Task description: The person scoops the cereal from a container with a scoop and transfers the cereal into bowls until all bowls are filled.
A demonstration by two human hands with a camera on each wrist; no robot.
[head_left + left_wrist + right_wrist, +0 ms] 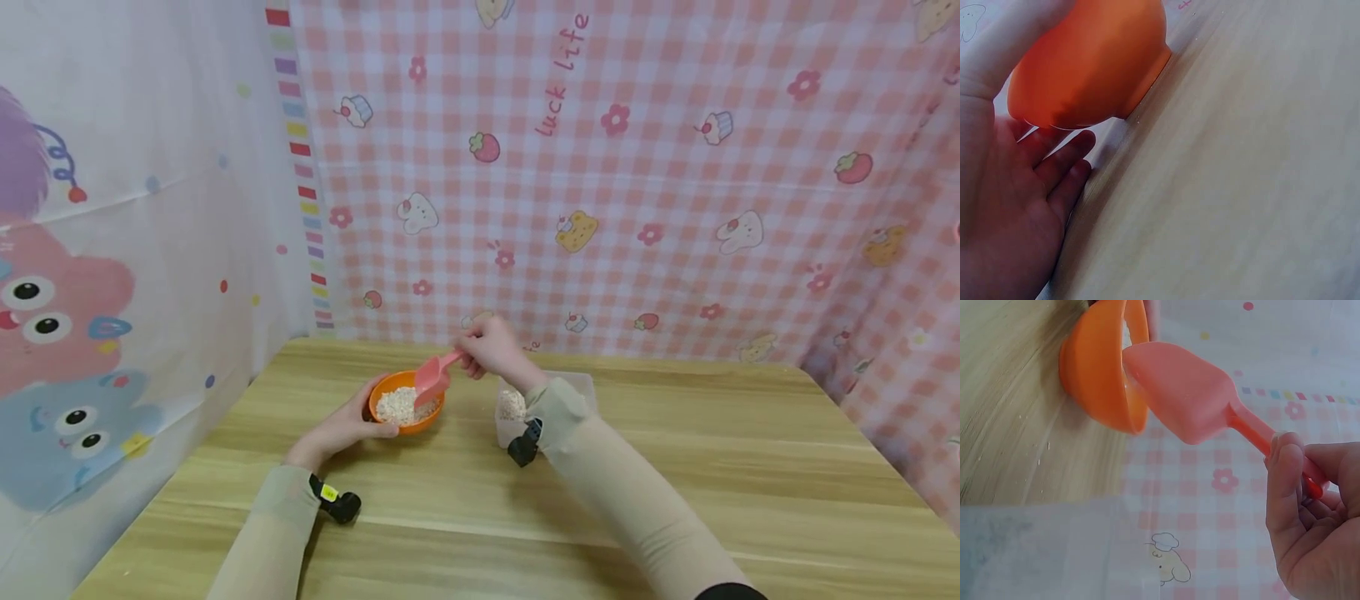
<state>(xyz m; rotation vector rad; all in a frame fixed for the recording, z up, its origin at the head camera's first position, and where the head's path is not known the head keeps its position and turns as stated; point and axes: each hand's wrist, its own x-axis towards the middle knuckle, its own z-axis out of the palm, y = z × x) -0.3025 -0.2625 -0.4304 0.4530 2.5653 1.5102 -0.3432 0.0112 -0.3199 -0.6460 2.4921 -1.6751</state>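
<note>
Here, grain-filled orange bowl (405, 406) in cupping left hand (347, 429), pink scoop (433, 380) pinched by right hand (491, 348).

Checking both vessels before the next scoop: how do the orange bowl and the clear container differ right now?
The orange bowl is round, opaque and shallow; the clear container is boxy and see-through. The left hand cups the bowl, while no hand holds the container; the right forearm passes over it. The pink scoop, held by the right hand, is tipped over the bowl, not the container. Both stand on the wooden table and hold pale grain.
</note>
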